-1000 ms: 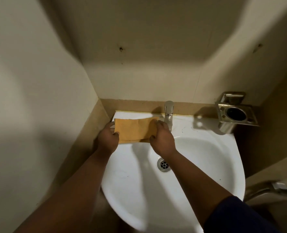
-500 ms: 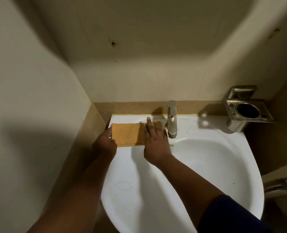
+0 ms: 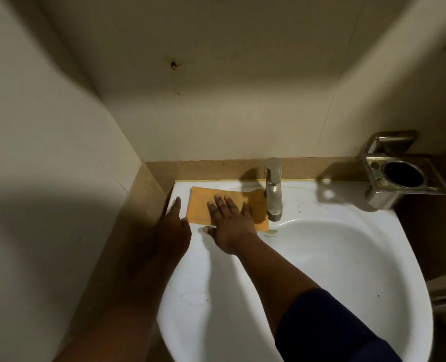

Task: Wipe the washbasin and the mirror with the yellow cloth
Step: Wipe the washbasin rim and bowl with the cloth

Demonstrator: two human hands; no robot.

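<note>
The yellow cloth (image 3: 203,205) lies folded flat on the back left ledge of the white washbasin (image 3: 347,257), just left of the tap. My right hand (image 3: 229,220) rests palm down on the cloth with fingers spread. My left hand (image 3: 176,223) lies open on the basin's left rim, beside the cloth's left edge and touching its near corner. No mirror is in view.
A steel tap (image 3: 273,189) stands at the back of the basin, close to the cloth's right end. A metal holder (image 3: 402,176) is fixed to the wall at the right. Walls close in on the left and behind.
My hands held the cloth up by both ends, then laid it flat on the ledge. My left hand let go and my right hand flattened onto it.
</note>
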